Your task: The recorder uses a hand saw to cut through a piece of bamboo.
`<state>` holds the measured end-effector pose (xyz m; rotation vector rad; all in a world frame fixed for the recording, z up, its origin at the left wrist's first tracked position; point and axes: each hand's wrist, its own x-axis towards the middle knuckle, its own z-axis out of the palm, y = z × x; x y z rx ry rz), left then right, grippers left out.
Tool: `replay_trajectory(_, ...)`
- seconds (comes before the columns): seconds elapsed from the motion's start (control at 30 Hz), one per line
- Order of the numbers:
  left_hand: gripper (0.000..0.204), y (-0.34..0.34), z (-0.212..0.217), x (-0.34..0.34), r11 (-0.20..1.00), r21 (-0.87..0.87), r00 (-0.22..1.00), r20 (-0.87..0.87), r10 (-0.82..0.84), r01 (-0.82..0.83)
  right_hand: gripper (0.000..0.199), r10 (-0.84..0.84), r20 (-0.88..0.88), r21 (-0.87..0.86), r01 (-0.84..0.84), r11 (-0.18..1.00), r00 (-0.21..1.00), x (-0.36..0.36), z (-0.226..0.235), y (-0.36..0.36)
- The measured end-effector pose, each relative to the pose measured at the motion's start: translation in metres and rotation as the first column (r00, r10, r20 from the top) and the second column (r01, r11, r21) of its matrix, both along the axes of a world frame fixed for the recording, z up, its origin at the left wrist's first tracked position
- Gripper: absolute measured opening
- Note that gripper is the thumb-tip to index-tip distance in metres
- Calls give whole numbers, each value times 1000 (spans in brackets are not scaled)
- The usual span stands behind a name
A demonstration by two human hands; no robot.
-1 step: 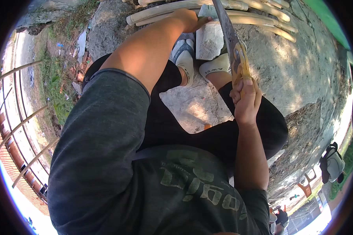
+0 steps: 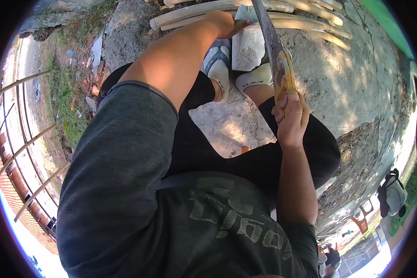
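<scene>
Right hand (image 2: 291, 121) clamped around the yellowish handle of a long blade (image 2: 269, 41), blade slanting up toward the far left. Left hand (image 2: 221, 23) stretched far, fingers closed on pale bamboo poles (image 2: 306, 9) lying across the far concrete ground (image 2: 352, 78). Pale stone block (image 2: 248, 48) just beside the blade, between two white-socked feet (image 2: 220, 69). Metal fence (image 2: 23, 148) at the left.

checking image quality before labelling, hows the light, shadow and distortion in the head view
Head view: hard sun with dappled shade on the concrete ground; the left hand on the bamboo poles and the right hand on the blade's handle are sunlit and sharp; strong fisheye bends the poles and the railing toward the black rim; lower corners blown out white.
</scene>
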<state>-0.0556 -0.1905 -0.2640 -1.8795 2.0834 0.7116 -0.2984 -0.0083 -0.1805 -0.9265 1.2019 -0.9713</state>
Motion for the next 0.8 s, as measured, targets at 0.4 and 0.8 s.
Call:
replay_trajectory(0.4,97,-1,-22,-3,997,-66,999,-33,44,-46,37,-14,-45,-2,14,1000,999,5,-9,-13)
replay_trajectory(0.8,90,0,-22,-2,998,-55,1000,25,-4,6,37,57,-161,72,-46,996,985,10,17,-3)
